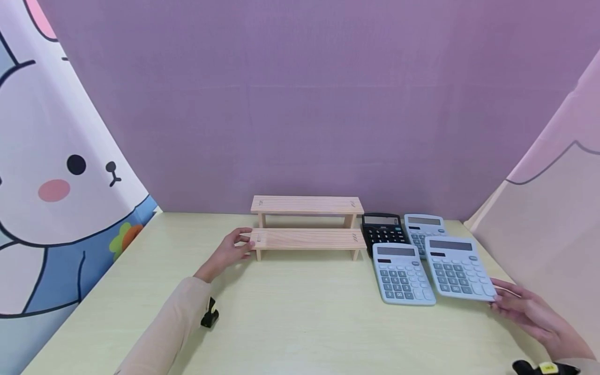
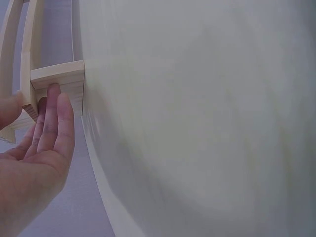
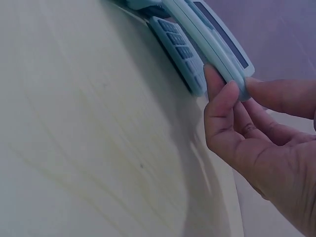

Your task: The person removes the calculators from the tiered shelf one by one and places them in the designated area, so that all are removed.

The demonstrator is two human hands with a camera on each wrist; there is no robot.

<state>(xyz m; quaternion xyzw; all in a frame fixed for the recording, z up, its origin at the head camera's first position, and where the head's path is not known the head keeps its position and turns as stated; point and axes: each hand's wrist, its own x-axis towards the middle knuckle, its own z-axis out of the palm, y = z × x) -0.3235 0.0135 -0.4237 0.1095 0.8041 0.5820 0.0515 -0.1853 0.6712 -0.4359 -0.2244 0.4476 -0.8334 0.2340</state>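
At the left end of a two-tier wooden stand (image 1: 309, 238), my left hand (image 1: 229, 248) grips the lower step. In the left wrist view the thumb lies over the step's edge and the fingers reach in beneath it, by the leg (image 2: 59, 74). My right hand (image 1: 529, 312) pinches a light blue calculator (image 1: 459, 268) by its lower right corner. The right wrist view shows this calculator (image 3: 212, 47) tilted and raised over the table, thumb on one side and fingertips on the other. Another light blue calculator (image 1: 404, 278) lies just left of it.
Behind these two are a black calculator (image 1: 384, 232) beside the stand's right end and one more light blue calculator (image 1: 424, 226). A purple cloth (image 1: 300, 104) hangs along the table's back edge. Printed cloths (image 1: 70, 208) flank the pale wooden table (image 1: 300, 323).
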